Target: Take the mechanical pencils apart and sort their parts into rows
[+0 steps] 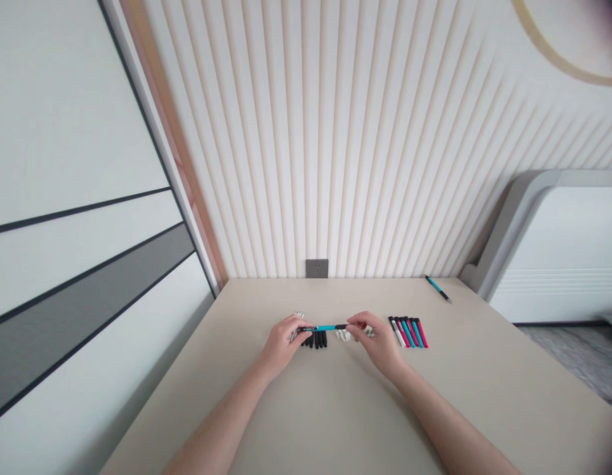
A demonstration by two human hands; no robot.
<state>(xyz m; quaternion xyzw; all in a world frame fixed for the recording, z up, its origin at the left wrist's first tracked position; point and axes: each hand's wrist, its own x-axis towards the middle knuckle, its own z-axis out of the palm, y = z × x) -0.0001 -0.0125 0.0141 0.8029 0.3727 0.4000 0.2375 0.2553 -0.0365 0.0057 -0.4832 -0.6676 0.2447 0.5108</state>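
A turquoise pen with black end pieces is held level just above the table. My left hand pinches its dark left end between thumb and fingers. On the black right end, my right hand closes thumb and fingertips. Several black pen parts lie side by side under the pen, next to my left hand. Small white pieces lie between the hands, partly covered by my right hand. More white pieces show behind my left hand, mostly hidden. Whether the pen's parts are fully joined is too small to tell.
Right of my hands, several white, red and turquoise pen barrels lie in a row. A turquoise and black pen rests near the back right of the beige table. Behind it stands a ribbed wall with a socket; a white cabinet is left.
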